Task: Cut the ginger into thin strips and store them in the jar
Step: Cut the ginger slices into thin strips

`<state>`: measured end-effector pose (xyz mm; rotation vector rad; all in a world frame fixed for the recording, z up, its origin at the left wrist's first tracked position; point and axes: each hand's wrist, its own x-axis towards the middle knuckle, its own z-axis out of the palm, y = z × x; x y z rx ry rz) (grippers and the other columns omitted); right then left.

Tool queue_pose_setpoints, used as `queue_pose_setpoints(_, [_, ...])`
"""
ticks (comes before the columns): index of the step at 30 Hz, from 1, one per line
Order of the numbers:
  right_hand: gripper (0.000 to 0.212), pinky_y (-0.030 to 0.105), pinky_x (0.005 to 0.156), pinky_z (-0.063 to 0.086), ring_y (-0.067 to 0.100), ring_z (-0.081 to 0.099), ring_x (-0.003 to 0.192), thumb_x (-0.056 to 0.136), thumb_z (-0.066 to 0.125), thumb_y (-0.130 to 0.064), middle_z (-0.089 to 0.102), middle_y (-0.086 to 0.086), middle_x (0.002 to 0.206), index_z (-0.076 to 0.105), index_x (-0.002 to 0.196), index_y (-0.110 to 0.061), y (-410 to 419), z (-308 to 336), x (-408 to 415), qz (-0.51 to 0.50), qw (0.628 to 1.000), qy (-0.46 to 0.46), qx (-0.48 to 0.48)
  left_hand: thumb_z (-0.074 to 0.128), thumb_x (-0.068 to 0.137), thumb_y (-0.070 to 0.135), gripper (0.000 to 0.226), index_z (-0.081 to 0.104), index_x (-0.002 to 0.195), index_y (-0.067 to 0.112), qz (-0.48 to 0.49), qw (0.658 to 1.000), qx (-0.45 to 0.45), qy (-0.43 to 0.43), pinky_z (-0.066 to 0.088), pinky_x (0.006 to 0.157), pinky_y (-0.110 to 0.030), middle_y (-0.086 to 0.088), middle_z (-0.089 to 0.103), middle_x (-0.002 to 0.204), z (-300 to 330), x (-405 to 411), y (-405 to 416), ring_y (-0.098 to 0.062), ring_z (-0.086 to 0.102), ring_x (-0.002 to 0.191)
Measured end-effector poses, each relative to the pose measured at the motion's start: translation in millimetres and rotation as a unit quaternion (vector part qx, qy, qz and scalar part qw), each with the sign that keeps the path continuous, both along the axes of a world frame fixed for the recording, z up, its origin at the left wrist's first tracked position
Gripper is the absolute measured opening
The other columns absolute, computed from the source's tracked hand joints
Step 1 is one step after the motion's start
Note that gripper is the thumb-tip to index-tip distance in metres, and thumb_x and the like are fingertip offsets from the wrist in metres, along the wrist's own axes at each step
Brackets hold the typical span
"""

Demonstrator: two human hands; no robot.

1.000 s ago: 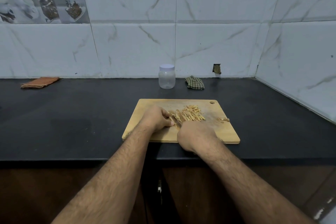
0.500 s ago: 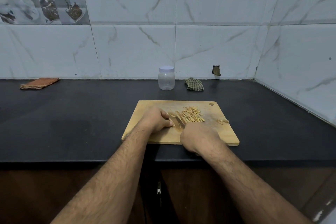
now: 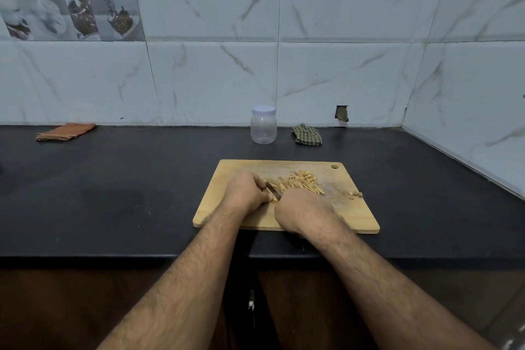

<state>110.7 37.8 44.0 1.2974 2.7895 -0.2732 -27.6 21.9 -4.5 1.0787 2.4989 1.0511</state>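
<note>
Right hand [image 3: 305, 212] hides most of knife [image 3: 273, 190].

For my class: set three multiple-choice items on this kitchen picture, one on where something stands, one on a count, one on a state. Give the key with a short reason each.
1. Where is the jar?
A. on the cutting board
B. at the wall, behind the cutting board
C. in the left hand

2. How many folded cloths lie on the counter?
A. two
B. none
C. four

3. The jar's lid is
A. beside the jar
B. on the jar
C. on the cutting board

Key: B, the jar stands on the counter by the tiles; A, an orange cloth at left and a checked cloth beside the jar; B, the white lid caps it.
</note>
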Motion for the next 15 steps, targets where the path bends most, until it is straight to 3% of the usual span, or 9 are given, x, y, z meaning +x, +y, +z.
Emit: queue_pose_setpoints(15, [0.033,0.035,0.078,0.043,0.026,0.06,0.11,0.102,0.038,-0.021,0.063,0.008,0.124,0.06,0.125,-0.011,3.3,-3.0,-5.2,-0.001,1.0,0.002,0.002,0.081,0.079,0.023,0.027,0.073,0.104,0.018,-0.006,1.0,-0.011,0.012,0.047,0.085,-0.025,0.002,0.071,0.102,3.2,2.5,-2.0,-0.014,0.063,0.098])
